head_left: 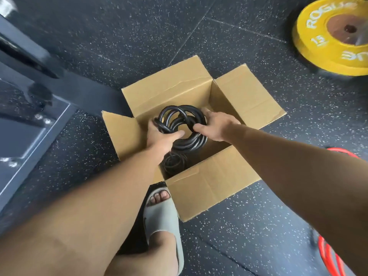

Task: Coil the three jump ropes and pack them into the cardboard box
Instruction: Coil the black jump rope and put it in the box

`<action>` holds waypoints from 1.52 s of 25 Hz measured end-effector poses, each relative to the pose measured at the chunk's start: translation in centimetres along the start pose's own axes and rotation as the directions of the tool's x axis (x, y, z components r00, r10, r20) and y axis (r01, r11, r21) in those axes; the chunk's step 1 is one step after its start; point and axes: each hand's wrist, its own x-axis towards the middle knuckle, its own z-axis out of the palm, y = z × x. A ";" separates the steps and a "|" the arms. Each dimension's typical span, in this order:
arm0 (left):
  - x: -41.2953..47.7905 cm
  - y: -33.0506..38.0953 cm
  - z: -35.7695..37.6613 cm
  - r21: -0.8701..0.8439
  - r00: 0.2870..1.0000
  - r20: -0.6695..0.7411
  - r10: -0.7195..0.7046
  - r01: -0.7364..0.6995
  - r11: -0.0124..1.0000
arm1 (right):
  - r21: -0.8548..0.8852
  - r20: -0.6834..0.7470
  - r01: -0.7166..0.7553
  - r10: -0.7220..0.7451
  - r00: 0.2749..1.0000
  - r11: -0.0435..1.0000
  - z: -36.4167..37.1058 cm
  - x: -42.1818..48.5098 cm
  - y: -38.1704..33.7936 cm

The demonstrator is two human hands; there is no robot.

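On speckled black rubber gym flooring [258, 226], lowering a thick black coiled jump rope [194, 141] into an open brown cardboard box [211, 188] with its four flaps spread wide. Gripping the coil from both sides: left hand [161, 138] curling round its left edge with the thumb laid across the loops, right hand [218, 126] clasping the right edge, fingers reaching round the far side and thumb pressing on top. Holding the coil over the middle of the opening, seemingly clear of the box bottom, though not measurable from this angle. Showing beneath it, close to the near wall, a thinner black rope coil [175, 162] already lying at the bottom of the box. Waiting on the floor to the right, well apart from the box, an orange-red rope [328, 257], partly hidden behind the right forearm; not telling from here whether coiled or loose. Judging by this, standing a little past the midpoint: one rope packed, a second being set in, the third yet to be gathered, coiled and added. Appearing to leave room enough inside for it. Lying at the far right, a round yellow weight plate [318, 44]; standing at the left, a dark grey metal rack base [29, 126]; planted just beside the box's near corner, a foot in a pale grey slide sandal [159, 214].
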 end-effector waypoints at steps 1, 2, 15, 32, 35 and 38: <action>0.3 -0.4 0.6 -0.019 1.000 0.006 -0.004 0.004 1.000 | -0.047 -0.006 0.023 -0.023 1.000 0.999 0.1 0.9 0.5; 0.6 -0.9 1.3 -0.023 1.000 0.022 -0.003 0.003 1.000 | -0.100 0.004 0.042 -0.042 0.999 0.994 0.2 1.6 1.1; -0.2 -3.5 3.0 0.581 0.956 0.286 -0.064 -0.120 0.805 | -0.215 0.279 0.002 0.060 0.958 0.977 4.0 5.4 6.9; 0.3 -6.0 3.7 0.816 0.875 0.479 -0.071 -0.413 0.405 | -0.126 0.145 -0.214 0.231 0.962 0.969 6.1 5.4 6.0; 0.8 -5.9 3.8 0.866 0.869 0.489 -0.079 -0.472 0.163 | -0.103 0.197 -0.178 0.196 0.961 0.979 6.4 5.9 6.9; 0.9 -5.6 3.7 0.873 0.874 0.483 -0.055 -0.486 -0.052 | -0.065 0.304 -0.125 0.139 0.942 0.990 6.5 5.5 7.8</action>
